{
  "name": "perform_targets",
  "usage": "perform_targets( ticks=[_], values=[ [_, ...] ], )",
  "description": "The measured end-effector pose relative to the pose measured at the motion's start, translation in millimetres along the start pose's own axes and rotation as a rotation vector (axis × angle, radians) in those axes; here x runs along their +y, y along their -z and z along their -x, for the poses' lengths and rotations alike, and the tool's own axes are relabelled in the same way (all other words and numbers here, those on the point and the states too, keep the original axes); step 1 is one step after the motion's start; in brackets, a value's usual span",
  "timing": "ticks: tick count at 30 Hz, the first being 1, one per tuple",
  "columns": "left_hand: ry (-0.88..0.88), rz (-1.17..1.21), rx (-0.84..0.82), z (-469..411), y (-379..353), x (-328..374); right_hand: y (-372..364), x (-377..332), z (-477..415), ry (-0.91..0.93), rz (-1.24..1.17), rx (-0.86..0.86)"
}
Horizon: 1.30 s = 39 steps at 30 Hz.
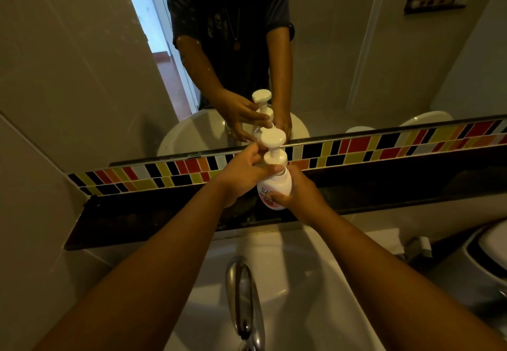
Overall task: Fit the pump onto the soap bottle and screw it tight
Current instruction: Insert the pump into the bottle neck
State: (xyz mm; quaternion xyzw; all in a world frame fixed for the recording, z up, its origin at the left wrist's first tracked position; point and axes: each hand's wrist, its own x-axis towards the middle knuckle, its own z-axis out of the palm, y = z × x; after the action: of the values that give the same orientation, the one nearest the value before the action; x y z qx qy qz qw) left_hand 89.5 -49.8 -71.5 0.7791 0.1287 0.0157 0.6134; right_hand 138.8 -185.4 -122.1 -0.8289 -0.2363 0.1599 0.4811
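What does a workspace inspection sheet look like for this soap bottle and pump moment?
Surface: dark shelf under the mirror, above a white sink.
Job's things: soap bottle upright on the shelf; pump sits on its neck, tightness not visible.
Clutter: nothing seen on the shelf.
Grippers: left hand grips the pump collar; right hand wraps the bottle body.
Cables: nothing seen.
Surroundings: chrome faucet, coloured tile strip, mirror reflecting the person.
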Motion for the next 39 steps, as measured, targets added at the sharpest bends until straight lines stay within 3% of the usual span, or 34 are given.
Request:
perform_targets(
  ticks=[5, 14, 29, 33, 39],
  values=[
    [-0.002, -0.16, -0.051, -2.9, -3.0, -7.6, -3.0, -4.5, -1.7, -0.033, -0.069, 0.006],
    [0.006, -0.2, -0.074, -7.6, 4.9, -13.9, -2.7, -1.9, -6.9, -0.039, -0.064, -0.062],
    [0.099, -0.244, -0.036, 14.7, 35.2, -39.6, 21.6, -28.0, -22.2, 0.044, 0.106, -0.513],
    [0.131, -0.226, -0.032, 18.7, 43.7, -40.7, 32.3, -41.1, -26.7, 0.074, -0.003, -0.471],
    [0.058, -0.225, 0.028, 23.6, 34.8, -49.0, 13.7, -42.6, -18.4, 0.124, 0.065, -0.304]
  ],
)
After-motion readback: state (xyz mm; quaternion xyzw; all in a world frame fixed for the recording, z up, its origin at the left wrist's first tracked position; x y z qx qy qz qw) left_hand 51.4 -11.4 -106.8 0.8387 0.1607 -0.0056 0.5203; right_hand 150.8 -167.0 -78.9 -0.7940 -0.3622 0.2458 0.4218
